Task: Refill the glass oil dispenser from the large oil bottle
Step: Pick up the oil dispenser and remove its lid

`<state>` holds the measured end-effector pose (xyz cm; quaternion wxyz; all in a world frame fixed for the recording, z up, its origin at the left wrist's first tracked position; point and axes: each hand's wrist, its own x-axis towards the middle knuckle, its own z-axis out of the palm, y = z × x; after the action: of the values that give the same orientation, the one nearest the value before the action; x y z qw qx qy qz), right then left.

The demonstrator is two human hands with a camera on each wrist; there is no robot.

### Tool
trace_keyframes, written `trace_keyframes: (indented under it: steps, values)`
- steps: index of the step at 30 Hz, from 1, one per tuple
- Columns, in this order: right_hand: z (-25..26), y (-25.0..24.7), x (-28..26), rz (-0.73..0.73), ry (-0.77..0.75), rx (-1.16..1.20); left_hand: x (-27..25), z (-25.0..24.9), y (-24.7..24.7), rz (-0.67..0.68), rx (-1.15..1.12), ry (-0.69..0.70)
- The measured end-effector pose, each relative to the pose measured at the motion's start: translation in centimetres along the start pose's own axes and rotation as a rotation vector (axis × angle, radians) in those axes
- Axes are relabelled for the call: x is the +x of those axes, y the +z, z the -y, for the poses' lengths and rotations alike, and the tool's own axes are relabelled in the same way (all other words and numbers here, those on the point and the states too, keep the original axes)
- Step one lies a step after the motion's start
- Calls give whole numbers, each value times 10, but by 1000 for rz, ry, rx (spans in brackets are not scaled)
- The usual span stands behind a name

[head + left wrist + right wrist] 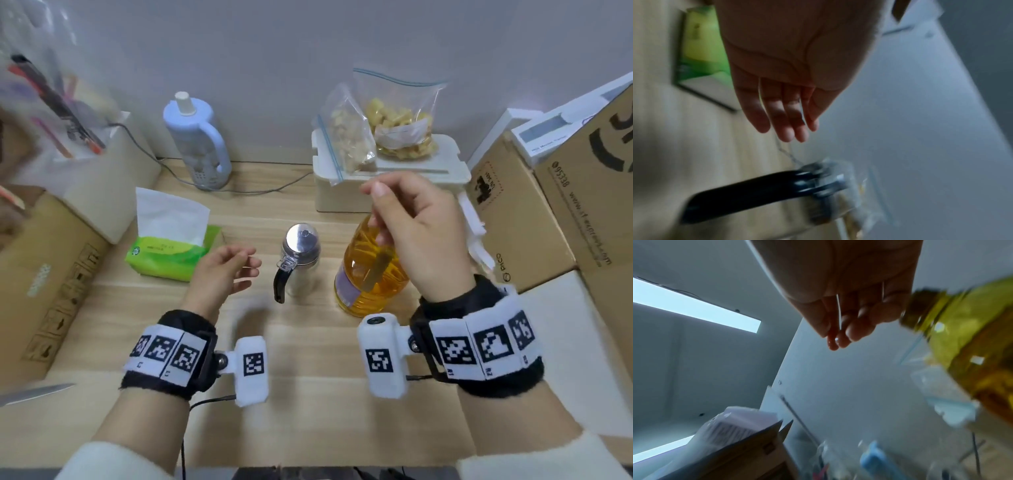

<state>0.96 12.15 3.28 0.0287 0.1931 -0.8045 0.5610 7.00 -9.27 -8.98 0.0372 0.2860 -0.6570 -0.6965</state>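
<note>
dispenser (298,262) upright on surface (308,359), lid on, oil bottle (368,270) just beside. left hand (222,270) relaxed, empty, near handle. right hand (416,233) above bottle, grip unclear. risk: knock tips dispenser, oil spills.

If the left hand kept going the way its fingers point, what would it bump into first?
Probably the glass oil dispenser: the left hand hangs open beside it, fingers aimed at its neck and metal lid. Depth is unclear, so it might pass just above.

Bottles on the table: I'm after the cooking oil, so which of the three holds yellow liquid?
The large oil bottle, under the right hand. The glass oil dispenser beside it looks clear with a metal lid; the white bottle by the wall is opaque.
</note>
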Motion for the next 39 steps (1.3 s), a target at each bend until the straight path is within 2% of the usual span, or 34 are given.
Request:
trace_keyframes:
  steps: [3,7,10,12,14,16,19,22,24,26,29,32,35,39]
  values:
    - [-8,31,-4,118,21,-36,26,19,5,77,142,-22]
    - [-27,61,-13,257,17,-175,56,24,17,364,388,116]
    - [-40,72,-18,304,58,-251,61,19,33,567,358,199]
    - [-47,75,-22,332,95,-282,64,19,44,627,291,213]
    - [-51,77,-25,335,126,-289,66,24,51,593,274,215]
    - [-54,77,-27,309,142,-266,65,32,54,503,244,183]
    - [-57,79,-26,208,141,-215,57,42,52,381,157,148]
    - [-56,85,-21,78,199,-128,39,34,49,126,165,200]
    - [-52,94,-19,41,215,-85,26,24,49,-92,202,223]
    - [-46,104,-17,11,198,-49,13,14,51,-239,225,235]
    - [-38,112,-10,-33,268,40,-2,3,52,-285,193,292]
    - [-29,110,-4,-6,330,98,-12,-5,48,-257,206,298]
    - [-19,110,-5,20,324,161,-15,-7,42,-215,198,270]
    - [-10,103,-5,127,301,300,-18,-11,35,-215,221,299]
